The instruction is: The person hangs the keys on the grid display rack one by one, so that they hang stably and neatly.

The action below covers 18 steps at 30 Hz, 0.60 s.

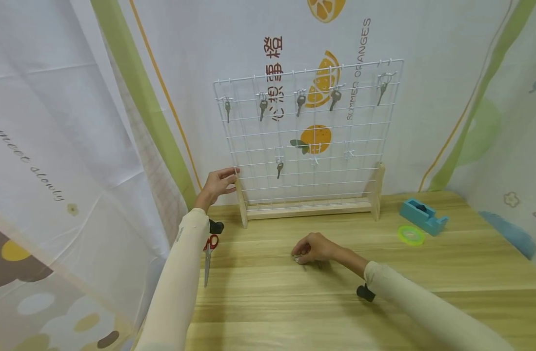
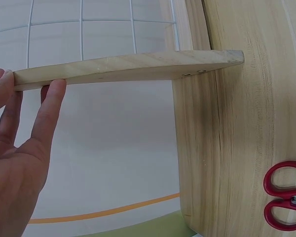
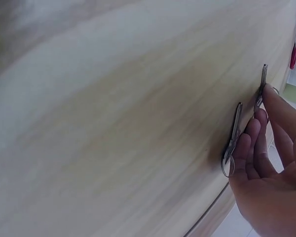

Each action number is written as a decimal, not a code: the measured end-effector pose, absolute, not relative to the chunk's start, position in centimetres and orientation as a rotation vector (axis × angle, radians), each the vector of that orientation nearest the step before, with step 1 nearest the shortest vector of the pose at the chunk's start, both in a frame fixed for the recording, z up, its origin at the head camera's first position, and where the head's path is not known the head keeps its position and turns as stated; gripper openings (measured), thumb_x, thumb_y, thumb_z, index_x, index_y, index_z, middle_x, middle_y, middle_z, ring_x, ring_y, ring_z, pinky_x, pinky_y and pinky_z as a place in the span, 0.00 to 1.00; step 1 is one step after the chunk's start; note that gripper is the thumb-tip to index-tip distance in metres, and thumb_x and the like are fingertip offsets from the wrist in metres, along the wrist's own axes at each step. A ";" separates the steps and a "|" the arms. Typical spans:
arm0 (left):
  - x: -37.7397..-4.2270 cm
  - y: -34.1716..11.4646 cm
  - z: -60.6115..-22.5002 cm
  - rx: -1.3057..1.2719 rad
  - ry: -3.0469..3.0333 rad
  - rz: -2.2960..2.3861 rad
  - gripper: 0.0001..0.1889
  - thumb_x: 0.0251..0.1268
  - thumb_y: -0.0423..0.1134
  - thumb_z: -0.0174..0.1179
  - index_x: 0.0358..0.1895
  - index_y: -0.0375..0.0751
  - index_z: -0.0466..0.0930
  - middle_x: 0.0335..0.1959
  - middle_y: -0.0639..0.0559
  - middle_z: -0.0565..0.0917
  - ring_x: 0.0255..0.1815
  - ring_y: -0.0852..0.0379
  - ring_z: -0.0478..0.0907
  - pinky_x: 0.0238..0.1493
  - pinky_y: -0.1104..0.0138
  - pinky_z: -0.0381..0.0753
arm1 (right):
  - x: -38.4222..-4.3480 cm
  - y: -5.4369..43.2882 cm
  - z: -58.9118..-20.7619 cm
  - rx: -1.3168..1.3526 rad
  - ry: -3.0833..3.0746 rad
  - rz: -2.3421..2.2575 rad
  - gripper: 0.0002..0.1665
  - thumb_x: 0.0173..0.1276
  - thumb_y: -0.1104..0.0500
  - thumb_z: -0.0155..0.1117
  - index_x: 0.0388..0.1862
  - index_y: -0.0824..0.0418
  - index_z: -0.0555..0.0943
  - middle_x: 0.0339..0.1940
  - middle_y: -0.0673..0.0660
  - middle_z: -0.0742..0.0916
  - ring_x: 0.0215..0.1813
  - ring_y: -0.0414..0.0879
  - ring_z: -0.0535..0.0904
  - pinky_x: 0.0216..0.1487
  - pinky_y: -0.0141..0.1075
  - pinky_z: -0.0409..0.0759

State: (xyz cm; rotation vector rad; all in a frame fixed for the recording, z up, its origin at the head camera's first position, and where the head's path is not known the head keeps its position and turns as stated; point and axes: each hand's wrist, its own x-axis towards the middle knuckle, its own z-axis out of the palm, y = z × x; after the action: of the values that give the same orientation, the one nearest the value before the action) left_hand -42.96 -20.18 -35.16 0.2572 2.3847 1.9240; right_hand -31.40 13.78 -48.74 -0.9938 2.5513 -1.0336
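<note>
My left hand [image 1: 217, 186] is at the left end of a white wire grid rack [image 1: 294, 130]. Its thumb and fingers hold the rack's wooden side support [image 2: 123, 66] near the upper end. Low over the table, my right hand [image 1: 316, 247] pinches a small metal key [image 3: 264, 75] between thumb and fingertips; the key's ring is partly hidden behind the thumb. A second key [image 3: 233, 131] with a ring lies on the wood beside the curled lower fingers. Several keys hang from hooks along the grid's upper part, and one key [image 1: 280, 169] hangs lower down.
Two white hooks [image 1: 315, 160] stick out of the lower grid. Red-handled scissors [image 1: 209, 251] lie by my left forearm. To the right, a blue tape dispenser [image 1: 421, 214] stands behind a yellow-green ring [image 1: 410, 235]. Printed cloth [image 1: 171, 44] hangs behind the wooden table [image 1: 259, 307].
</note>
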 end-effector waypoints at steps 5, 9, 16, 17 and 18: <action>-42.9 -20.2 -35.1 0.260 2.385 1.920 0.21 0.82 0.31 0.54 0.73 0.34 0.74 0.77 0.42 0.70 0.75 0.43 0.69 0.66 0.53 0.82 | -31.4 13.9 -48.9 -0.991 2.559 -1.050 0.08 0.64 0.63 0.79 0.42 0.61 0.92 0.39 0.49 0.91 0.36 0.32 0.79 0.39 0.25 0.84; -42.7 -20.2 -34.9 0.257 2.380 1.916 0.21 0.82 0.31 0.54 0.74 0.35 0.73 0.78 0.43 0.69 0.76 0.43 0.68 0.65 0.54 0.82 | -31.5 13.9 -48.9 -0.995 2.553 -1.061 0.07 0.64 0.63 0.79 0.41 0.61 0.91 0.38 0.49 0.91 0.36 0.33 0.80 0.40 0.25 0.84; -42.5 -20.1 -34.9 0.252 2.382 1.914 0.21 0.82 0.31 0.53 0.74 0.34 0.73 0.78 0.43 0.69 0.76 0.43 0.68 0.65 0.55 0.83 | -31.4 13.9 -49.2 -1.018 2.542 -1.094 0.03 0.69 0.64 0.74 0.40 0.62 0.91 0.40 0.51 0.92 0.40 0.36 0.86 0.44 0.26 0.87; -42.5 -20.1 -34.9 0.252 2.380 1.918 0.21 0.82 0.31 0.53 0.74 0.34 0.73 0.78 0.43 0.69 0.76 0.43 0.68 0.65 0.54 0.82 | -31.4 13.9 -49.3 -1.030 2.550 -1.097 0.03 0.69 0.65 0.74 0.40 0.62 0.91 0.40 0.52 0.92 0.40 0.37 0.87 0.44 0.26 0.87; -42.5 -20.1 -35.0 0.251 2.380 1.918 0.21 0.82 0.31 0.53 0.74 0.34 0.73 0.78 0.43 0.69 0.76 0.43 0.68 0.66 0.54 0.82 | -31.4 13.8 -49.4 -1.031 2.557 -1.097 0.03 0.69 0.65 0.73 0.40 0.61 0.91 0.40 0.52 0.92 0.40 0.37 0.87 0.44 0.26 0.87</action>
State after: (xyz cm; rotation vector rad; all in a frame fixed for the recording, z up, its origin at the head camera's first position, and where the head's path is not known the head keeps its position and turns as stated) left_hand -42.45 -20.08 -34.98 0.2506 2.3801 1.9182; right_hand -31.39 13.84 -49.39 -1.0305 2.5567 -1.0969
